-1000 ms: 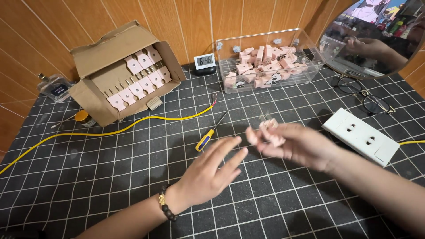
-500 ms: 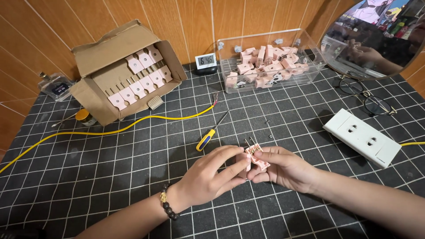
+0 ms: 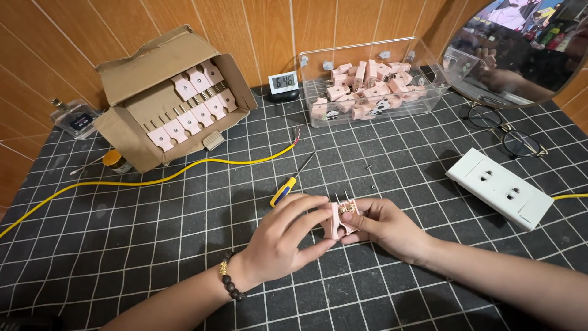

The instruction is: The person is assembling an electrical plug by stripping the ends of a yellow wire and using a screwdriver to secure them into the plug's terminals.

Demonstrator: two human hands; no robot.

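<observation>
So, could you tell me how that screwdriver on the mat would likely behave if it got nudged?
The screwdriver lies flat with a rounded handle, so it could roll. Its thin shaft looks stiff. It probably feels light.

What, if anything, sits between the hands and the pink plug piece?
Nothing visible: the left hand and right hand both grip the pink plug piece directly. The screwdriver lies apart, behind them.

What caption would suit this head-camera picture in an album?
Both hands, left hand and right hand, hold a pink plug above the gridded mat, screwdriver nearby.
</observation>
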